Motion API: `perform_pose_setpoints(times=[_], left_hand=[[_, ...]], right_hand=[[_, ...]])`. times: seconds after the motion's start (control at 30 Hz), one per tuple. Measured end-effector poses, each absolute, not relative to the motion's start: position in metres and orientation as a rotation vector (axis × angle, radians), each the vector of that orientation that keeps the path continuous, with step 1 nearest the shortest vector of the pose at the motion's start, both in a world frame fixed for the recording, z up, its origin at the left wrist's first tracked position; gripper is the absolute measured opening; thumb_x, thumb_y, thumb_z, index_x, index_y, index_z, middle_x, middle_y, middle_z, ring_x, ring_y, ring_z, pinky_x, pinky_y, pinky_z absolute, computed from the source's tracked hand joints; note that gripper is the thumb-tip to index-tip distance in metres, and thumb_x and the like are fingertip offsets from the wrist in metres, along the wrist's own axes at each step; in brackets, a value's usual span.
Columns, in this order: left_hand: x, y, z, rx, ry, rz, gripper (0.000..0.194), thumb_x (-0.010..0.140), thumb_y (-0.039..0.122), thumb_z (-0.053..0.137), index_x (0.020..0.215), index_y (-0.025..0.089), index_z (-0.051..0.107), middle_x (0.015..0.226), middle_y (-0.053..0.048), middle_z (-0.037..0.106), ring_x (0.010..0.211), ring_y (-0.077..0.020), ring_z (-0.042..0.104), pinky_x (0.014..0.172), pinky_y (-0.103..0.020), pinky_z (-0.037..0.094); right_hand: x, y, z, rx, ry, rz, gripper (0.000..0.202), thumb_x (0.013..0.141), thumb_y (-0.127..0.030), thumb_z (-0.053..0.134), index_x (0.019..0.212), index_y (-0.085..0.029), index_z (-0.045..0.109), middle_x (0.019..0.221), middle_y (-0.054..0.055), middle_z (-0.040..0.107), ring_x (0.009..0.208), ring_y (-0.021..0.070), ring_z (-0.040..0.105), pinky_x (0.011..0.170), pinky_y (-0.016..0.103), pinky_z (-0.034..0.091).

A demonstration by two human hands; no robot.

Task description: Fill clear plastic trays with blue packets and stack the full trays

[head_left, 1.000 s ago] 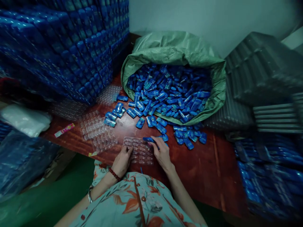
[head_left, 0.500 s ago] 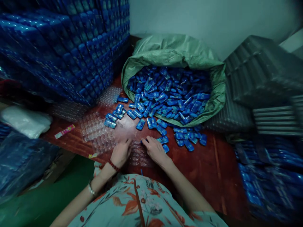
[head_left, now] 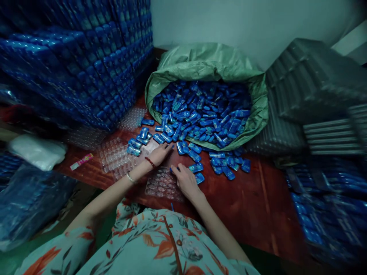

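A clear plastic blister tray (head_left: 162, 187) with rows of moulded hollows lies in front of me on the red-brown table. My left hand (head_left: 161, 153) reaches past its far edge, fingers closed on a small blue flat container mostly hidden under them. Over the tray's right side is my right hand (head_left: 185, 178), its fingertips pinching another small blue container (head_left: 171, 169) of which only an end shows. Loose blue containers (head_left: 195, 167) with printed labels lie just right of that hand. Several more (head_left: 137, 143) are grouped beyond my left wrist.
A green woven sack (head_left: 263, 114) lies open at the back, spilling blue containers. Other clear trays (head_left: 116, 154) overlap on the left, near a pink-yellow strip (head_left: 82, 161) and a white plastic bag (head_left: 38, 151). Tall blue packed stacks (head_left: 94, 72) rise left; grey tray stacks (head_left: 312, 84) stand right.
My left hand has moved away from the tray, forward and right, onto a loose blue container. My right hand has stayed over the tray. The view has shifted slightly.
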State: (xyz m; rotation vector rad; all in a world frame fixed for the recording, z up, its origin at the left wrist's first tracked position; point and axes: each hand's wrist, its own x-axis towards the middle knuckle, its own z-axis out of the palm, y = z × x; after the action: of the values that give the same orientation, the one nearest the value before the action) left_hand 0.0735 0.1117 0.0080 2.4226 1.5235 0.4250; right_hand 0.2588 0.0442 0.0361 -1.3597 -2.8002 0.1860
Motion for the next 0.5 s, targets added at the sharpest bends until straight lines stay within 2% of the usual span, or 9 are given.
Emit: perform_pose_setpoints(times=[0.1,0.27,0.37,0.5], left_hand=[[0.049,0.081,0.02,2.339,1.518,0.528,0.039,0.087,0.011,0.038,0.125,0.019,0.042,0.109,-0.01,0.052,0.093,-0.0183,0.057,0.081,-0.033,0.05],[0.04,0.025,0.024,2.209,1.441,0.705,0.036,0.084,0.013,0.045,0.121,0.015,0.044,0.102,-0.009,0.057,0.092,-0.0187,0.058,0.081,-0.032,0.05],[0.05,0.015,0.021,2.265,1.472,0.754,0.029,0.086,0.012,0.043,0.114,0.014,0.049,0.096,-0.009,0.059,0.088,-0.0183,0.058,0.077,-0.031,0.051],[0.056,0.021,0.017,2.463,1.375,0.731,0.029,0.088,0.013,0.042,0.116,0.016,0.05,0.1,-0.01,0.059,0.089,-0.0182,0.057,0.075,-0.03,0.05]], right_hand=[[0.26,0.043,0.034,-1.337,-2.776,0.226,0.043,0.084,-0.007,0.043,0.125,-0.02,0.048,0.096,0.008,0.053,0.085,0.0187,0.051,0.077,0.029,0.041],[0.261,0.045,0.031,-1.32,-2.757,0.257,0.044,0.083,-0.005,0.042,0.124,-0.02,0.049,0.098,0.009,0.053,0.088,0.0197,0.052,0.081,0.03,0.042],[0.261,0.046,0.03,-1.313,-2.766,0.251,0.044,0.083,-0.006,0.043,0.123,-0.02,0.05,0.098,0.008,0.053,0.087,0.0199,0.052,0.081,0.03,0.043],[0.26,0.046,0.032,-1.297,-2.775,0.241,0.045,0.083,-0.006,0.043,0.124,-0.02,0.049,0.098,0.008,0.053,0.087,0.0198,0.053,0.082,0.03,0.043]])
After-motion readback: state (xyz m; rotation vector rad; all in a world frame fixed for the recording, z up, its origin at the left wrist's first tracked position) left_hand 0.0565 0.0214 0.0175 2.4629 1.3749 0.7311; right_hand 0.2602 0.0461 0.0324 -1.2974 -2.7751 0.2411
